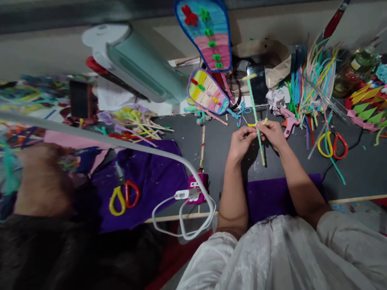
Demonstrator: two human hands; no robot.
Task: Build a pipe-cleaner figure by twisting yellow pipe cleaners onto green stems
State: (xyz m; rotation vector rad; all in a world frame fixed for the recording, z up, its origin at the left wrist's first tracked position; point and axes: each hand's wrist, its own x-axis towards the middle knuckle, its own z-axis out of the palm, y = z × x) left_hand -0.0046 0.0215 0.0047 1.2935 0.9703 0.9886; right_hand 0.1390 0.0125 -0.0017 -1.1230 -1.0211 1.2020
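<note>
A long pale green pipe-cleaner stem stands out above and below my fingers, with a short yellow piece at its top. My left hand pinches the stem from the left, where another yellow piece crosses it. From the right, my right hand holds the same crossing between thumb and fingers. The two hands nearly touch. Thin wires run beside the stem between the two yellow pieces. The exact contact of the fingertips is partly hidden.
Right of my hands lie a pink glue gun, scissors and bundled pipe cleaners. A phone is behind. At left, a white cable crosses above purple cloth with scissors; another person's arm reaches in.
</note>
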